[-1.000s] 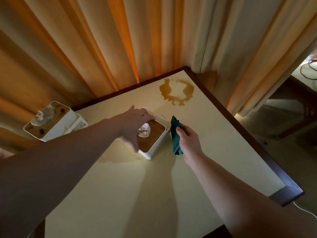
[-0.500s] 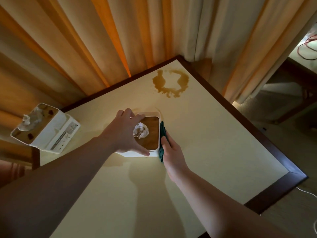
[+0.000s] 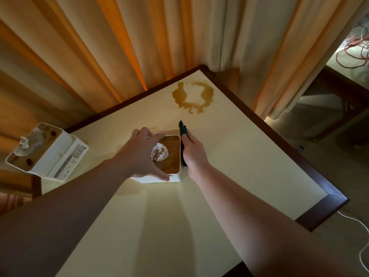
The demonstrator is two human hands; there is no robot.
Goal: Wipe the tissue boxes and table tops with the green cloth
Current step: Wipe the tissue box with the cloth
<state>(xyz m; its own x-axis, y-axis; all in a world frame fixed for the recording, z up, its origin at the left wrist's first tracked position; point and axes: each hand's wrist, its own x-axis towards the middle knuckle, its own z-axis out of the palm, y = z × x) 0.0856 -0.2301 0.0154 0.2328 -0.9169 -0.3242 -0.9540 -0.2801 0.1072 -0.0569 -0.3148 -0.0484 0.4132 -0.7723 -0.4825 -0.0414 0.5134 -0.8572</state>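
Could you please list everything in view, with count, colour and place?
table: one, cream top, dark wood rim, centre.
tissue boxes: two, white with brown lids; near box mid-table, far box tilted at left edge.
spill: one, brown, far corner of table.
cloth: one, green, against near box's right side.
curtains: cream-orange, behind table.
cables: red and white, upper right.
left hand: on near box.
right hand: grip on cloth.

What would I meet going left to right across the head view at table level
Stained tissue box → left hand → tissue box being wiped → green cloth held in right hand → table's dark edge.
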